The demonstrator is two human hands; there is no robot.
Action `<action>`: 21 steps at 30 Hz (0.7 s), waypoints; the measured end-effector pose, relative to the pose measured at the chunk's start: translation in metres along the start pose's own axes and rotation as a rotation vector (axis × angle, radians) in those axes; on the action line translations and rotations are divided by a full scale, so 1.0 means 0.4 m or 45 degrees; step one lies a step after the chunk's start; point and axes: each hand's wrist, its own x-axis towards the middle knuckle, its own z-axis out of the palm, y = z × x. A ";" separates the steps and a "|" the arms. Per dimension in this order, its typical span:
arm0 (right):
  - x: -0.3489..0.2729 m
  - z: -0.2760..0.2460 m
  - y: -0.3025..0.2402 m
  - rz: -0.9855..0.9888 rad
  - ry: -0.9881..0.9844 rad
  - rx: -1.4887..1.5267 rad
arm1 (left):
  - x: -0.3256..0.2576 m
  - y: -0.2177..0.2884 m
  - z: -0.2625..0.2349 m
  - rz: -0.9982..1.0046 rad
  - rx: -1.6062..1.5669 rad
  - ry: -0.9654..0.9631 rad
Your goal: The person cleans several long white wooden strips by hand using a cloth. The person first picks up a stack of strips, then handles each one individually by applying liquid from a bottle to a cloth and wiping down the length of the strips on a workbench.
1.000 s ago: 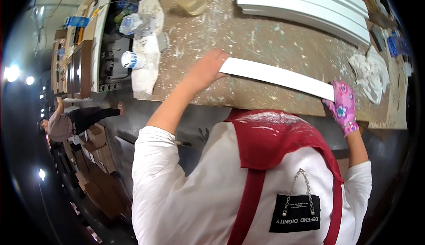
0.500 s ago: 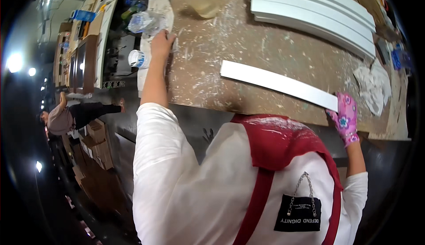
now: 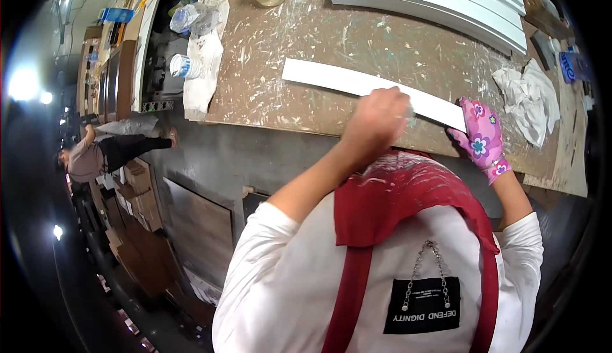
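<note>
- The table (image 3: 268, 101) is paint-spattered.
- Stacked white boards (image 3: 427, 5) sit on its far side.
- A white strip (image 3: 328, 77) lies near the close edge.
- The gloved right hand (image 3: 482, 135) grips the strip's right end.
- The bare left hand (image 3: 381, 120), blurred, curls over it; whether it holds anything, I cannot tell.

Setting: workshop. Evidence: worn bench (image 3: 287, 34), paint-flecked, spread across 12 o'clock; stacked white strips (image 3: 421, 2) at 1 o'clock; white-smeared red apron (image 3: 395, 219) at 4 o'clock; cardboard boxes (image 3: 150, 209) between 8 and 9 o'clock; bright ceiling lights (image 3: 24, 85) between 9 and 10.
</note>
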 end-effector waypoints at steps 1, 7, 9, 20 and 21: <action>-0.002 0.003 0.003 0.005 0.009 0.008 | 0.006 0.009 0.021 -0.008 0.008 0.013; -0.010 0.012 0.012 -0.004 0.064 -0.007 | -0.028 -0.084 -0.004 -0.064 0.310 0.188; -0.008 0.011 0.013 0.008 0.038 0.007 | -0.075 -0.166 -0.075 -0.376 0.503 0.257; -0.007 0.028 0.014 -0.098 0.157 -0.047 | -0.023 -0.040 0.041 -0.028 0.166 0.147; -0.010 0.029 0.017 -0.117 0.204 -0.083 | -0.024 -0.057 0.029 -0.029 0.165 0.150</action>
